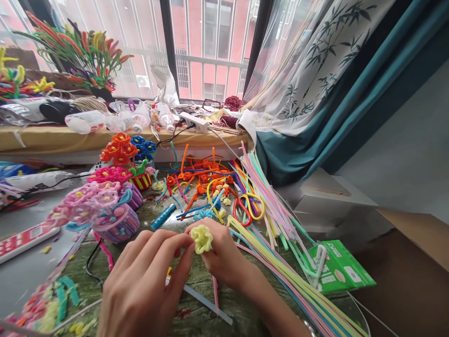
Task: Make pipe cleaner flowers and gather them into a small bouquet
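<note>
head camera view: the left hand (143,276) pinches the edge of a small pale yellow fuzzy flower (202,238) between thumb and index finger, while the right hand (220,248) grips it from behind and below, its fingers curled in. the flower is held up between the two hands, above a green patterned table (80,269), its open face toward the camera. a translucent straight rod (210,305) lies on the table below the hands.

just beyond the hands is a teal cylinder with printing (163,216), and to its right lie scissors with one red and one yellow handle loop (263,210). orange fuzzy stem pieces (201,187) are scattered behind them. a long bundle of pastel fuzzy stems (280,271) runs past the right forearm to the near table edge, with a green printed box (342,267) beside it.

on the left, pink fuzzy flowers (94,201) stand in a purple striped pot (121,227), with orange fuzzy flowers (119,147) and blue fuzzy flowers (143,146) behind. a white power strip (194,122) rests on the window ledge (210,140).
</note>
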The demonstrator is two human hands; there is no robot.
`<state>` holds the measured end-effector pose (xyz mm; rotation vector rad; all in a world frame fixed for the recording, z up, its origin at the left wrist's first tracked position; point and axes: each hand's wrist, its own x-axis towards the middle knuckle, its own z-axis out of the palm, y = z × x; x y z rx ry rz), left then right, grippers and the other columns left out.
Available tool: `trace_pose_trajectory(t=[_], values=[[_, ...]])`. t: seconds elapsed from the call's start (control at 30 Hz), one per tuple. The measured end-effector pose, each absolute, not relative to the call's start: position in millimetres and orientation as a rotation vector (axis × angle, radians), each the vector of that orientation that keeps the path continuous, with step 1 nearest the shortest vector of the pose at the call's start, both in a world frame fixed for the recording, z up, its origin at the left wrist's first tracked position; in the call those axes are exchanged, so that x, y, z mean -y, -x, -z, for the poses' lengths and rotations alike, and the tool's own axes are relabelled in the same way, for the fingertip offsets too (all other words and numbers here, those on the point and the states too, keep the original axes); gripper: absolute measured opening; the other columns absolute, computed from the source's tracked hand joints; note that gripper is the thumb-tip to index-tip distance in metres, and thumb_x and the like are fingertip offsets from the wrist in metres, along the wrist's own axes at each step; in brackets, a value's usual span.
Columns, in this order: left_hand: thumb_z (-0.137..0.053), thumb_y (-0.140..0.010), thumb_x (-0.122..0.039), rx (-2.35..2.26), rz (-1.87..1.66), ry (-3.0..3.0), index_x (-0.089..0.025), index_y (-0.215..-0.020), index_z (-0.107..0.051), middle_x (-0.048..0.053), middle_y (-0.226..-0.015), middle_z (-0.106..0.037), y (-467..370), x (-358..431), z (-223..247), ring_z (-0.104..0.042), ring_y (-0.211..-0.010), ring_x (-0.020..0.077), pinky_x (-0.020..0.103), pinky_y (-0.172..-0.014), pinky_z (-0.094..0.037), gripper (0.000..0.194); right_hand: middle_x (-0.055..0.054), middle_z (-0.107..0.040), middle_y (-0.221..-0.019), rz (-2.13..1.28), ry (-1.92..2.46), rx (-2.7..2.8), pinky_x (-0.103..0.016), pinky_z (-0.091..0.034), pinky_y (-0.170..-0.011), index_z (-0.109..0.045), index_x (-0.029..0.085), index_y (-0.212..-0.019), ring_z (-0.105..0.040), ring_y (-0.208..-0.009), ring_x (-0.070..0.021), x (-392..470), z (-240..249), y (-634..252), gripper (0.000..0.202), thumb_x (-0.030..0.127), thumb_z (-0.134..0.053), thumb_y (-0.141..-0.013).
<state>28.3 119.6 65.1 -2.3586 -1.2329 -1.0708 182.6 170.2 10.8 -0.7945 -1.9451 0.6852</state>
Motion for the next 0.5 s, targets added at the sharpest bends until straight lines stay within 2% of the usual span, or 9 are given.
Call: trace_pose_trajectory(t=[0.27, 0.5], values=[[-0.059, -0.091, -0.024, 1.213, 0.948, 2.355, -0.016, -0.096, -0.061, 0.003, -0.089, -0.062, -34.2, -119.8, -63.4, -0.054, -0.081, 0.0175, 0.033, -0.075, -0.040, 0.010, -0.009, -0.070, -0.091, -0.558, 0.836, 1.979, -0.034, -0.046, -0.075, -0.061, 0.017, -0.091, -0.060, -0.085, -0.0223, -170.9, -7.9, -183.2, 0.018, 0.016, -0.044, -0.092], [-0.059, -0.091, -0.023, 1.204, 0.910, 2.339, -0.015, -0.096, -0.061, 0.003, -0.087, -0.062, -34.1, -118.2, -63.8, -0.054, -0.079, 0.0176, 0.033, -0.073, -0.041, 0.010, -0.009, -0.070, -0.091, -0.515, 0.834, 1.994, -0.034, -0.046, -0.076, -0.061, 0.018, -0.089, -0.060, -0.084, -0.0217, -171.3, -7.9, -181.7, 0.019, 0.017, -0.043, -0.092]])
